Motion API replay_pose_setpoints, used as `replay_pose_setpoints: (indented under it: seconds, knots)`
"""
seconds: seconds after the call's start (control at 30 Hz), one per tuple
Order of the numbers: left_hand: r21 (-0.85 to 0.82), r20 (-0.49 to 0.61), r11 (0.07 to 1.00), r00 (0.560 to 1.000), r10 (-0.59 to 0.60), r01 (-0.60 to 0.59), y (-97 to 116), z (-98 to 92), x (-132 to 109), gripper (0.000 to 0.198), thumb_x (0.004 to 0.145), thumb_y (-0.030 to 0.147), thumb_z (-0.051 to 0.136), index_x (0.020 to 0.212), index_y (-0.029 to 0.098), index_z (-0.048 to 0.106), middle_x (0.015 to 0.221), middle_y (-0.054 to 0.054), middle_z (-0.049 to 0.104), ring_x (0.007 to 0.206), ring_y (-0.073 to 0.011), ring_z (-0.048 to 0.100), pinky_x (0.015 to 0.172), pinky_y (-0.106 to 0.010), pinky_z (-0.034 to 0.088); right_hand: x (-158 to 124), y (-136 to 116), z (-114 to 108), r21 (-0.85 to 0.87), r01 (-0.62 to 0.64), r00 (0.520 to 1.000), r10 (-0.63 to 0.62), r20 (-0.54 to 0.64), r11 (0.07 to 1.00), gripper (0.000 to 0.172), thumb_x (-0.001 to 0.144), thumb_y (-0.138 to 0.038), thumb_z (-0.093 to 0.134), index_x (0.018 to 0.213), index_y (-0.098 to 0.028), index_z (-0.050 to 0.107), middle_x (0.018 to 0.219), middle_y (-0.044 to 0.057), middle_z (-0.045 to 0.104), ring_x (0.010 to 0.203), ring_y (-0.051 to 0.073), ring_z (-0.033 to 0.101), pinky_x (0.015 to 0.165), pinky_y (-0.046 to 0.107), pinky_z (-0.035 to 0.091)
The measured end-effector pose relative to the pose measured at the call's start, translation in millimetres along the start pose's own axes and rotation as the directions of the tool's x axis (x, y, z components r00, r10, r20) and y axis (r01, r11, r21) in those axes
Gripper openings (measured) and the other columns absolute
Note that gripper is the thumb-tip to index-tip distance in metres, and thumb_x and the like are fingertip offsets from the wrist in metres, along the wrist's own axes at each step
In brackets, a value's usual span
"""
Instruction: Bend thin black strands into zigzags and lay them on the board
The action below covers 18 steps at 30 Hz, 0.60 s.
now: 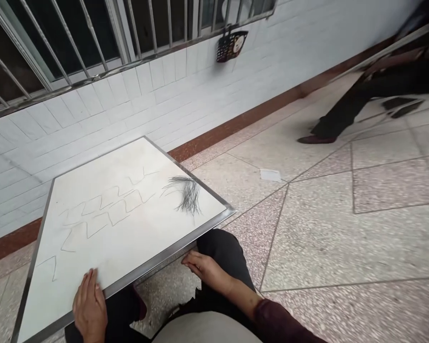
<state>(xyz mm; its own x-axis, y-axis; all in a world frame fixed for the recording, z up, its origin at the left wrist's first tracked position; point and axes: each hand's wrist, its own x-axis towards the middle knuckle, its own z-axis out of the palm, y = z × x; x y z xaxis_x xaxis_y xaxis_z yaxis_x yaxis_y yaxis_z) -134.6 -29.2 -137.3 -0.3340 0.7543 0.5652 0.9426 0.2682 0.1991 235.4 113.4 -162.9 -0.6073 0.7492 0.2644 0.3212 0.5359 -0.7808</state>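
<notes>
My left hand (90, 305) rests on the near edge of a white tabletop (103, 257) with a grey metal rim, its fingers stretched out and side by side. My right hand (207, 270) is just off the table's near edge, above my right thigh. Its fingers are bent and pressed together; whether anything thin is between them is hidden. A loose bunch of dark, hair-like strands (189, 196) lies at the table's right end. Thin dark zigzag lines (110, 212) run in rows across the middle and left of the top; I cannot tell if they are strands or drawn marks.
A white tiled wall (186, 105) with a barred window stands behind the table. A small dark basket (231, 46) hangs from the bars. A white paper-like piece (270, 175) lies on the stone floor. At the right is a seated person's leg (346, 105).
</notes>
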Motion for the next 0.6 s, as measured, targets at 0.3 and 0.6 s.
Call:
replay_pose_setpoints:
  seconds: [0.3, 0.6]
  knots:
    - [0.007, -0.012, 1.000, 1.000, 0.019, -0.019, -2, 3.8, -4, 0.055, 0.094, 0.026, 0.036, 0.149, 0.029, 0.032, 0.138, -0.007, 0.055, 0.133, -0.0262, 0.044, 0.107, -0.047, 0.036, 72, -18, -83, -0.132, -0.132, 0.921, 0.073, -0.382, 0.982, 0.024, 0.096, -0.031, 0.046, 0.100, -0.019, 0.067, 0.094, 0.007, 0.067, 0.088, 0.019, 0.063, 0.081, 0.032, 0.051]
    - [0.064, -0.034, 0.997, 0.999, -0.028, 0.030, 3, 6.1, -5, 0.050, 0.094, 0.027, 0.035, 0.144, 0.025, 0.041, 0.136, -0.007, 0.058, 0.128, -0.0266, 0.049, 0.101, -0.043, 0.040, 203, 23, -135, -0.399, -0.519, 0.849, 0.404, -0.340, 0.756, 0.024, 0.091, -0.030, 0.051, 0.101, -0.018, 0.069, 0.112, 0.009, 0.062, 0.108, 0.023, 0.054, 0.089, 0.029, 0.041]
